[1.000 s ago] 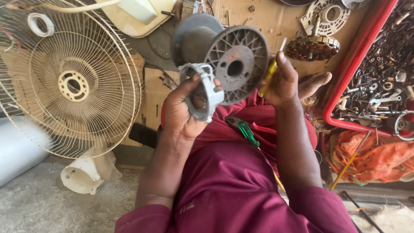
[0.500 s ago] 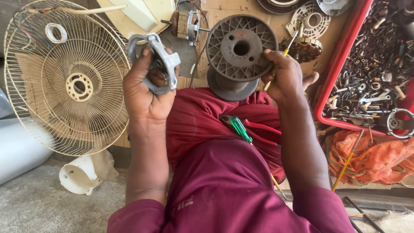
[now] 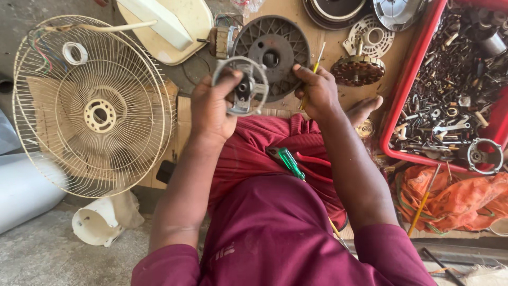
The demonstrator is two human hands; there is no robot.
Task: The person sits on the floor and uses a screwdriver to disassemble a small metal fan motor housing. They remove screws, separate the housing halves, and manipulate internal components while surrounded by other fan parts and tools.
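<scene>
Careful: your left hand (image 3: 214, 108) fingers clamp the metal bracket (image 3: 242, 87); your right hand (image 3: 317, 92) pinches the screwdriver (image 3: 311, 79) loosely, so it could slip.

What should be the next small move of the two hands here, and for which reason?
Probably bring the silver ring bracket in the left hand down onto the dark round housing, lining up their centres. The bracket is held just in front of the housing, the right hand grips the housing's edge and a yellow screwdriver, so fitting seems near.
</scene>
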